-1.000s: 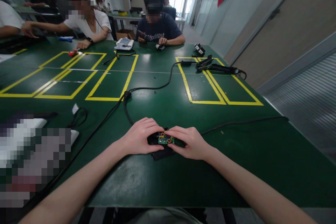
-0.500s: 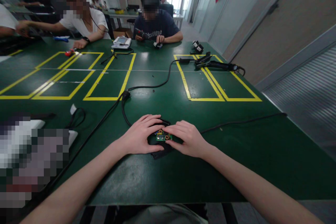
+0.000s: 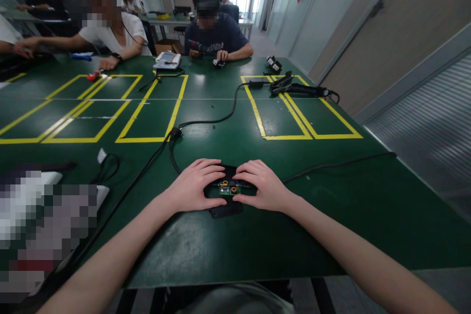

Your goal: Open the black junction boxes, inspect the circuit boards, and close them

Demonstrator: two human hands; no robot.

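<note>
A small green circuit board (image 3: 230, 190) with copper-coloured coils lies on the green table (image 3: 257, 250), between my two hands. My left hand (image 3: 196, 185) curves round its left side, thumb and fingers apart. On the right side my right hand (image 3: 262, 186) is curved the same way, its thumb near the board's lower edge. Whether the fingertips touch the board is too small to tell. A flat black piece (image 3: 226, 209) shows just below the board, and more black material lies behind it between the fingers.
Black cables (image 3: 147, 164) cross the table left of my hands, and another (image 3: 338, 163) runs off to the right. Farther back lies a black tool (image 3: 301, 89) on yellow tape outlines. Two people sit across the table. Blurred flat items lie at the near left.
My right fingers have moved back off the board's top, so more of the board and the black material behind it shows. The view has shifted slightly.
</note>
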